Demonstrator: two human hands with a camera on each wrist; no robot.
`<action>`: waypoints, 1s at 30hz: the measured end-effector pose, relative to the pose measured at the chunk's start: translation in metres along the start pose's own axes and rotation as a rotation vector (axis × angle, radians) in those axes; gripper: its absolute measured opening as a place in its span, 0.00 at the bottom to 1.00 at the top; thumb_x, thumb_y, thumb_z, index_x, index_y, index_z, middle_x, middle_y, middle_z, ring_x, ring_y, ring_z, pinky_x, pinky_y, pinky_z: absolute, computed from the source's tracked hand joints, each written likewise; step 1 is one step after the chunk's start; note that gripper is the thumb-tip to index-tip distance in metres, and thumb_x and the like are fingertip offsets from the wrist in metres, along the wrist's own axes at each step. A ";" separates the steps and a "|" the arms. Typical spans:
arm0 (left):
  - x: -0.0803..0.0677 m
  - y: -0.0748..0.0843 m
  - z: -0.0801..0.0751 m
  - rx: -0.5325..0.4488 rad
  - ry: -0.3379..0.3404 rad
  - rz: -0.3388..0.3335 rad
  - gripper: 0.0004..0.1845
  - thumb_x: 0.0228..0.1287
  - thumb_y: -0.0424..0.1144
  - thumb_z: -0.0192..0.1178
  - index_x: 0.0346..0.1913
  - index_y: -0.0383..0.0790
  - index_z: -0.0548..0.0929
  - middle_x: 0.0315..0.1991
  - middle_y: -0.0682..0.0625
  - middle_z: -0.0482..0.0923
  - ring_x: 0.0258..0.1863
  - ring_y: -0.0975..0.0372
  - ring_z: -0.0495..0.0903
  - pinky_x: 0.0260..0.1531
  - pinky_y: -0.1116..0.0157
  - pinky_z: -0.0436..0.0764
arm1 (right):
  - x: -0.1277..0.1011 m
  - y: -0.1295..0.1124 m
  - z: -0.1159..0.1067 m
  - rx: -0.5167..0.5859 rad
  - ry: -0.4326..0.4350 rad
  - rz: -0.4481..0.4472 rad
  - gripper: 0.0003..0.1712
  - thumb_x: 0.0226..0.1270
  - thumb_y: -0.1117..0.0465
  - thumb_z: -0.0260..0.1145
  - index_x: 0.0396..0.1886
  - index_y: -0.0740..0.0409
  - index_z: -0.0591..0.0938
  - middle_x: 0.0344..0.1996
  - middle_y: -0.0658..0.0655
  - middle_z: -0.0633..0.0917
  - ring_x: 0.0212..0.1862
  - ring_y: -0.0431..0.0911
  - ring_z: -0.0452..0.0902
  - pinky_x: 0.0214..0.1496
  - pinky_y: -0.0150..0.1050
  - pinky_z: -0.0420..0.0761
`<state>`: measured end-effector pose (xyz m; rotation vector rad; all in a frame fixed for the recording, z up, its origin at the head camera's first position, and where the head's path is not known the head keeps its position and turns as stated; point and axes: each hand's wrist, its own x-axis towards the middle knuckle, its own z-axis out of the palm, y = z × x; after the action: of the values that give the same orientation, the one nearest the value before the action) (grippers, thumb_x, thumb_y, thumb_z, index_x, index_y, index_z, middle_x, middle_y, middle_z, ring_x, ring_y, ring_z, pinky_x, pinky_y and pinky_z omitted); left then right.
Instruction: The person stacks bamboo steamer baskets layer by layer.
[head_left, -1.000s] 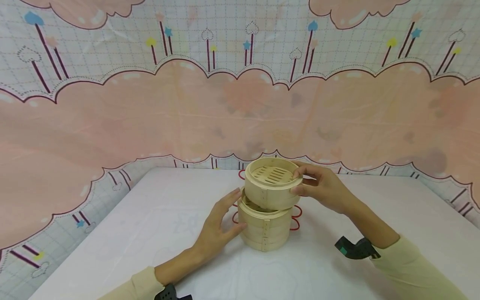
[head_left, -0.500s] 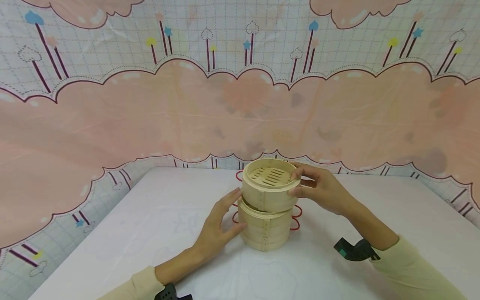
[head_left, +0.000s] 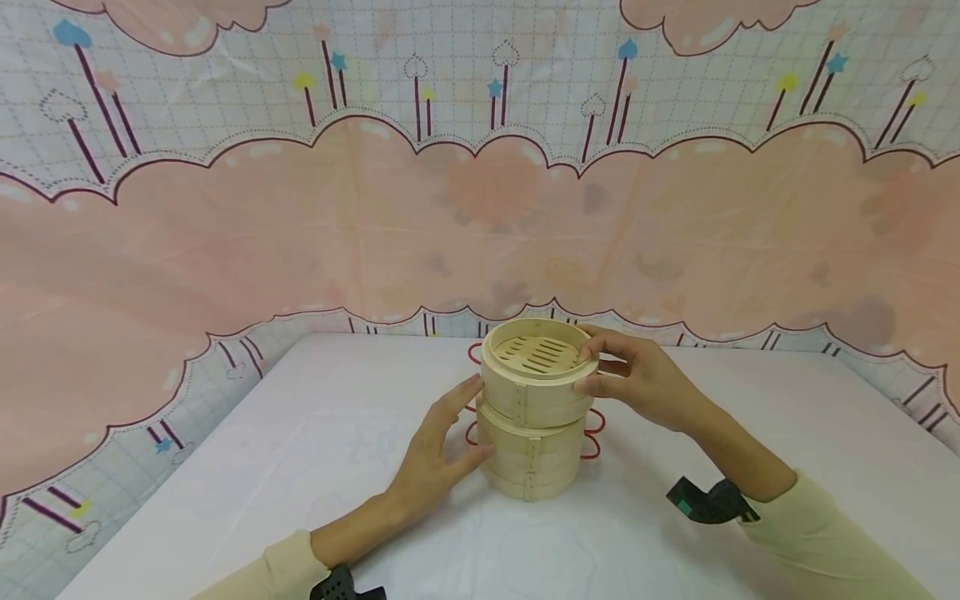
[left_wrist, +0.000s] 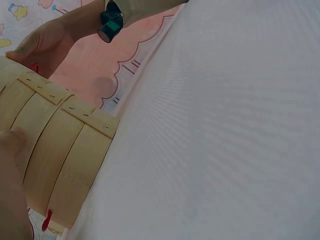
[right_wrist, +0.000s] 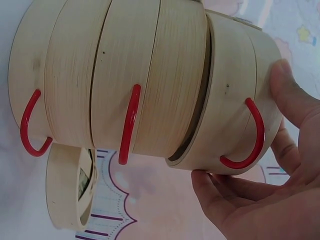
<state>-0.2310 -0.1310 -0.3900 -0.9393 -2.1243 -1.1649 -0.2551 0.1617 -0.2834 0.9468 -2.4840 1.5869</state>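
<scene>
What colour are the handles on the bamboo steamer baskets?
The handles are glossy red, best seen in the right wrist view.

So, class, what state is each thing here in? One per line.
Lower stack: upright.
Top basket: uncovered, not flush with the lower stack.
Right hand: gripping the top basket's edge.
Left hand: touching the lower stack.
Red handles: attached.
Separate round piece: off the stack, partly hidden.

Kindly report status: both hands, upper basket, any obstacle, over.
Right hand pinches upper basket. Left hand touches lower stack. Upper basket off-centre, gap showing. No obstacle seen between basket and stack.
</scene>
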 end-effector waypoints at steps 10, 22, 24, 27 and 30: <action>-0.002 -0.001 -0.002 -0.007 -0.019 -0.023 0.44 0.58 0.38 0.68 0.74 0.49 0.56 0.72 0.54 0.57 0.68 0.58 0.59 0.55 0.53 0.71 | -0.002 -0.002 0.005 0.008 -0.006 0.005 0.16 0.57 0.61 0.73 0.38 0.61 0.75 0.69 0.64 0.63 0.62 0.65 0.67 0.47 0.41 0.81; 0.003 0.028 -0.009 -0.020 0.016 -0.041 0.42 0.53 0.29 0.68 0.71 0.34 0.60 0.68 0.41 0.62 0.65 0.50 0.63 0.53 0.44 0.71 | 0.000 -0.002 0.007 0.008 -0.025 -0.008 0.16 0.55 0.60 0.74 0.37 0.59 0.76 0.70 0.64 0.62 0.63 0.65 0.66 0.48 0.41 0.81; 0.005 0.035 -0.012 -0.023 0.013 -0.048 0.41 0.53 0.28 0.68 0.70 0.32 0.61 0.68 0.40 0.63 0.65 0.50 0.63 0.53 0.45 0.71 | 0.000 -0.001 0.007 0.007 -0.029 -0.012 0.17 0.54 0.59 0.75 0.36 0.59 0.76 0.70 0.64 0.62 0.63 0.65 0.66 0.48 0.41 0.81; 0.006 0.037 -0.013 -0.020 0.013 -0.050 0.41 0.53 0.28 0.68 0.70 0.32 0.61 0.67 0.40 0.63 0.65 0.50 0.63 0.53 0.45 0.71 | 0.001 -0.001 0.007 -0.002 -0.030 -0.023 0.17 0.54 0.59 0.75 0.36 0.58 0.76 0.69 0.63 0.63 0.63 0.65 0.66 0.48 0.40 0.81; 0.006 0.031 -0.010 -0.013 0.016 -0.039 0.42 0.53 0.29 0.68 0.70 0.33 0.60 0.68 0.41 0.63 0.65 0.51 0.63 0.53 0.47 0.71 | 0.001 -0.001 0.006 -0.007 -0.031 -0.028 0.16 0.55 0.60 0.75 0.36 0.58 0.76 0.69 0.62 0.63 0.64 0.63 0.66 0.49 0.40 0.80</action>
<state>-0.2088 -0.1263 -0.3655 -0.8946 -2.1334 -1.2024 -0.2538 0.1562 -0.2855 1.0081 -2.4832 1.5662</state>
